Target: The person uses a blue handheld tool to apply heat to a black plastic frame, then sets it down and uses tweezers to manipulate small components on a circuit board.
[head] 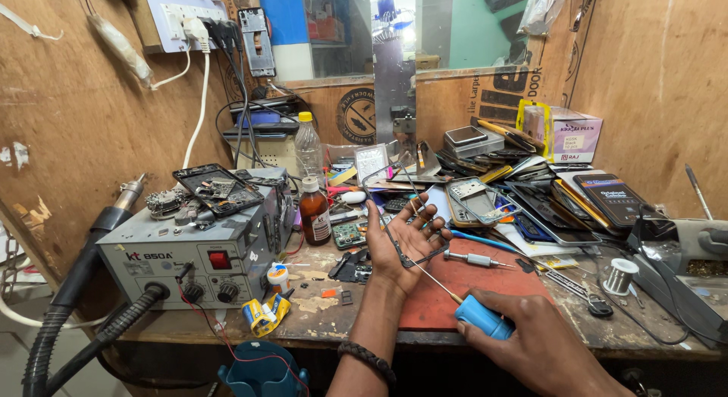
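Cluttered plywood-walled bench [326, 310]: left hand [402, 241] cradles phone frame [394, 207], right hand [531, 340] grips screwdriver [474, 312]

Right hand [542, 344] wrist cut off by bottom edge at 5 o'clock. Black corrugated hot-air hose [45, 344] runs off frame at 7 o'clock. Blue plastic holder [262, 370] clipped at 6 o'clock. Grey metal stand [694, 279] cut at 3 o'clock. Thin screwdriver tip hidden against left hand [402, 245] palm.
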